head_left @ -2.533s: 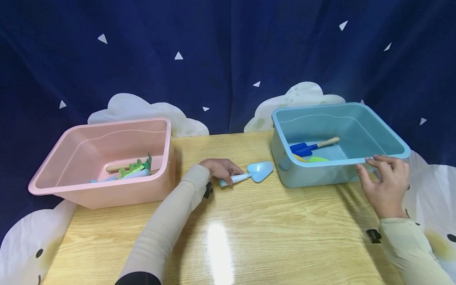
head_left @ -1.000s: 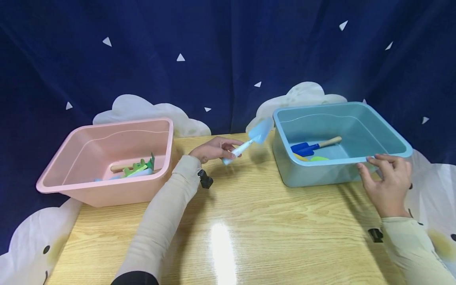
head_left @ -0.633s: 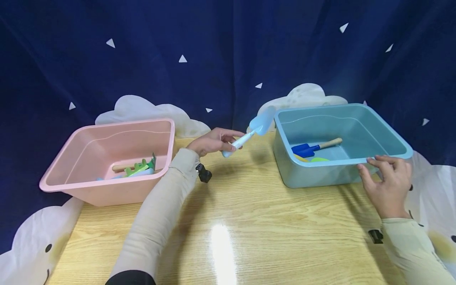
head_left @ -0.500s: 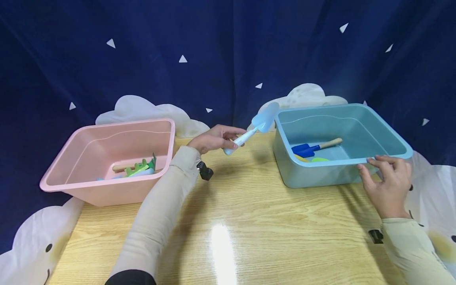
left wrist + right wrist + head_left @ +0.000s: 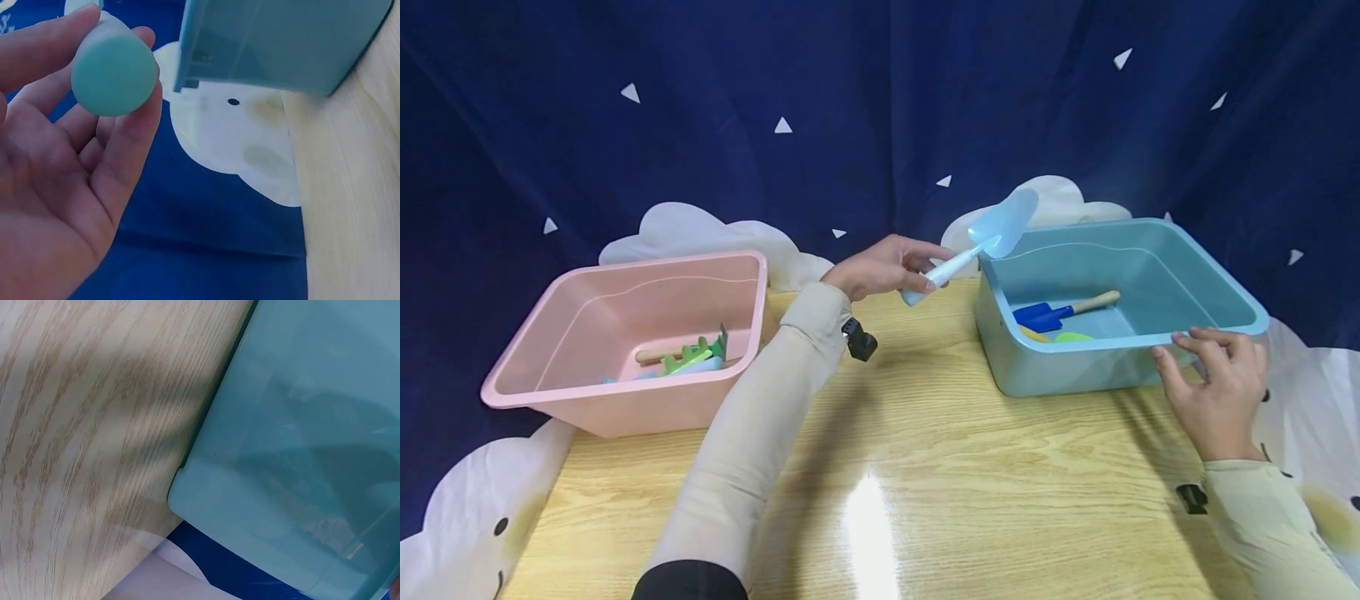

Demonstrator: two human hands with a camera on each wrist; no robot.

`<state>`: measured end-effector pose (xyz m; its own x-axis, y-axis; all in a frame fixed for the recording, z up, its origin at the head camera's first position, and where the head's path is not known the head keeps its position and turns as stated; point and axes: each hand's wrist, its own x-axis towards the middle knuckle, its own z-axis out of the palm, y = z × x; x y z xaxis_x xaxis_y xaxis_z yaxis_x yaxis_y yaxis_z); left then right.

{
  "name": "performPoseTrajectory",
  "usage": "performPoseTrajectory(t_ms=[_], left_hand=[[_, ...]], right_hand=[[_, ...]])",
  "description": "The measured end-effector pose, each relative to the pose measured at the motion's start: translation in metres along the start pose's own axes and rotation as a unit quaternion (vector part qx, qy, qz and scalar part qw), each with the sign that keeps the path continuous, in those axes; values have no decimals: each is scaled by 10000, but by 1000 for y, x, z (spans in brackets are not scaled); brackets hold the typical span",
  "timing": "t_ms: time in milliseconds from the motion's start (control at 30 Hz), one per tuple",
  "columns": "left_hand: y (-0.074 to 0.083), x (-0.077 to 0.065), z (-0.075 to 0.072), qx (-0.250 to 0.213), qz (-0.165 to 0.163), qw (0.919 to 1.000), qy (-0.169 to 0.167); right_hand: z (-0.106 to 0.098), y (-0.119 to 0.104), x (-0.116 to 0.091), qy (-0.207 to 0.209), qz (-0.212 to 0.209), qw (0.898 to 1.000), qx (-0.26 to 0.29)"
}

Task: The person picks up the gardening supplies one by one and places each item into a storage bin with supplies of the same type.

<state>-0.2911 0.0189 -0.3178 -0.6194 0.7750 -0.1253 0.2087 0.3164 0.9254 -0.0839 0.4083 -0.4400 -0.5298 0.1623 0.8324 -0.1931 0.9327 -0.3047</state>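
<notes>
A light-blue toy trowel (image 5: 1002, 225) is held up in the air by my left hand (image 5: 887, 265), fingers and thumb pinching its pale handle. Its blade tilts upward and overlaps the left rim of the blue bin in the head view. Seen from the left wrist, the handle's round mint end (image 5: 114, 75) faces the camera between thumb and fingers. My right hand (image 5: 1217, 387) holds the front rim of the blue bin (image 5: 1097, 367) near its right corner. Inside that bin lie a dark blue shovel (image 5: 1043, 317) with a wooden handle, a green piece (image 5: 1072, 337) and a yellow piece (image 5: 1034, 333).
At the left stands a pink bin (image 5: 625, 408) with a green rake (image 5: 685, 357), a wooden-handled tool and light-blue pieces in it. Both bins rest on a wooden table (image 5: 985, 483). A dark blue curtain (image 5: 850, 100) with white shapes hangs behind.
My left hand has picked the trowel up off the table, raised it and carried it rightward to the blue bin's left rim. The right hand has stayed on the bin's rim.
</notes>
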Motion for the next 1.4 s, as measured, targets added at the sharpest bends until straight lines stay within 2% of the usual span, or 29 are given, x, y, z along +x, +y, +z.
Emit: performPoseTrajectory(t_ms=[233,567,867,1067,1200,1400], left_hand=[[22,7,10,350,136,9993,60],[47,31,45,474,221,9983,-252],[67,52,78,431,99,9973,-592],[85,64,95,877,-76,9945,-566],[94,69,103,989,-104,9931,-628],[93,75,112,1021,-72,9935,-488]], right_hand=[[3,1,1,445,-159,9985,264],[2,0,-2,209,-28,9997,150],[2,0,-2,403,-19,9987,308],[4,-2,-4,512,65,9980,374],[1,-3,-6,502,150,9980,366],[-1,-4,-4,264,194,9991,266]])
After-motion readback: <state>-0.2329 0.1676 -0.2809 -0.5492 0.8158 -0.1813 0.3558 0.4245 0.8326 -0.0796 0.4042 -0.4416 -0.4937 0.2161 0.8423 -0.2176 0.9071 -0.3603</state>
